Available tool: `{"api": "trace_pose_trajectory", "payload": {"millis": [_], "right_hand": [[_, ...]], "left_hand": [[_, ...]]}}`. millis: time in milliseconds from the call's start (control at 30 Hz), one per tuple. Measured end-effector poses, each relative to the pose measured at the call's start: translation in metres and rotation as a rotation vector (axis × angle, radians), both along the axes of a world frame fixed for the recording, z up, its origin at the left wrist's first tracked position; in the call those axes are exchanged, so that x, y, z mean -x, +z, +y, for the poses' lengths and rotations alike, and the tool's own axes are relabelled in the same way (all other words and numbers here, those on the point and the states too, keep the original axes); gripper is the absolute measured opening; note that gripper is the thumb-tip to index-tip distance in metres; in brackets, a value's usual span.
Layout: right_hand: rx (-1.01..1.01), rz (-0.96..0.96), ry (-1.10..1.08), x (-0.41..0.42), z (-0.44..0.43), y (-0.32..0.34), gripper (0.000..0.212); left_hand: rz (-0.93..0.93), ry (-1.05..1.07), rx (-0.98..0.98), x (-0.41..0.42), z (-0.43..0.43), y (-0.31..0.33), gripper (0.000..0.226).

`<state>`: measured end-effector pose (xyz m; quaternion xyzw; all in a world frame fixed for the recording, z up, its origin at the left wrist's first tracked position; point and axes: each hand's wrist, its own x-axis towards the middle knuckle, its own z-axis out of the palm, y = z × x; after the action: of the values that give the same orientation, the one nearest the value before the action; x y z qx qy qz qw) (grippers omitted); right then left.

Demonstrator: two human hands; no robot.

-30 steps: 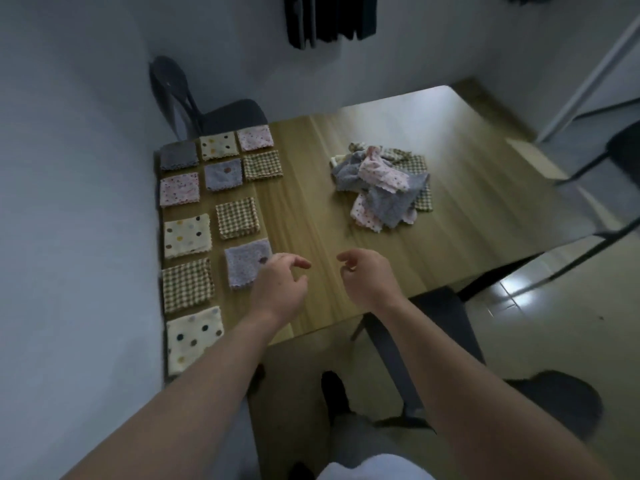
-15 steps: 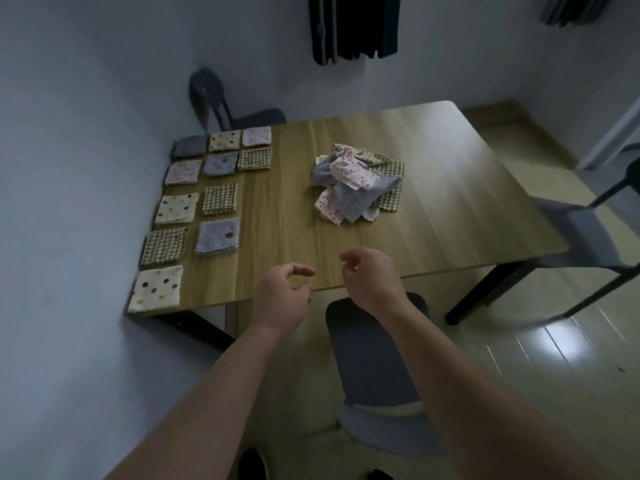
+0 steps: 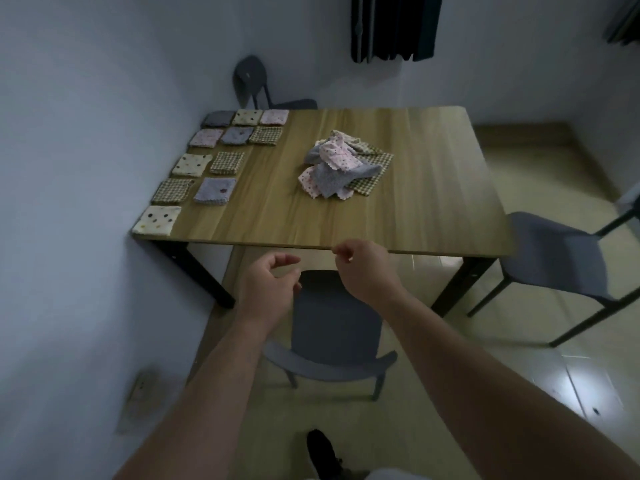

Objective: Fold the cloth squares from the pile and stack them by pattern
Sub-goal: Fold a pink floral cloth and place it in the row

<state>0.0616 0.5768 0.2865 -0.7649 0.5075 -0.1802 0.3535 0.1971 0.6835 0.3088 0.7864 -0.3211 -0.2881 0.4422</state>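
Hands idle between cloths: left hand (image 3: 268, 289) and right hand (image 3: 367, 271) hang at lower centre of frame, short of the near edge of the surface (image 3: 433, 202), above a grey chair (image 3: 332, 327). Fingers (image 3: 287, 259) of both are loosely curled, pinching nothing. Pile (image 3: 343, 164) of unfolded squares sits mid-frame, well apart from both hands. Folded squares (image 3: 207, 161) lie side by side along the left edge by the wall; patterns repeat in several spots, so stacking looks unfinished. Judgement: fetching the next square; this calls for a forward reach to the pile, lifting one piece free. Room: second chair (image 3: 554, 258) right, third chair (image 3: 252, 81) upper left, dark curtain (image 3: 394, 26) at top.
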Motion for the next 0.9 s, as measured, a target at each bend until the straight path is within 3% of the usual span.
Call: {"api": "trace_pose_trajectory", "payload": {"millis": [167, 300, 534, 700, 900], "right_hand": [[0.018, 0.091, 0.092, 0.073, 0.011, 0.015, 0.028], [0.038, 0.027, 0.114, 0.127, -0.007, 0.037, 0.026], [0.074, 0.008, 0.182, 0.217, -0.101, 0.041, 0.025], [0.054, 0.049, 0.319, 0.275, -0.196, 0.044, 0.028], [-0.003, 0.083, 0.412, 0.287, -0.268, 0.049, 0.032]], "left_hand": [[0.113, 0.108, 0.079, 0.080, 0.027, -0.002, 0.013], [0.166, 0.166, 0.117, 0.142, 0.014, 0.010, 0.015], [0.105, 0.178, 0.101, 0.242, -0.088, 0.005, 0.016], [0.208, 0.358, 0.126, 0.298, -0.173, -0.004, 0.016], [0.171, 0.466, 0.128, 0.312, -0.232, 0.001, 0.011]]}}
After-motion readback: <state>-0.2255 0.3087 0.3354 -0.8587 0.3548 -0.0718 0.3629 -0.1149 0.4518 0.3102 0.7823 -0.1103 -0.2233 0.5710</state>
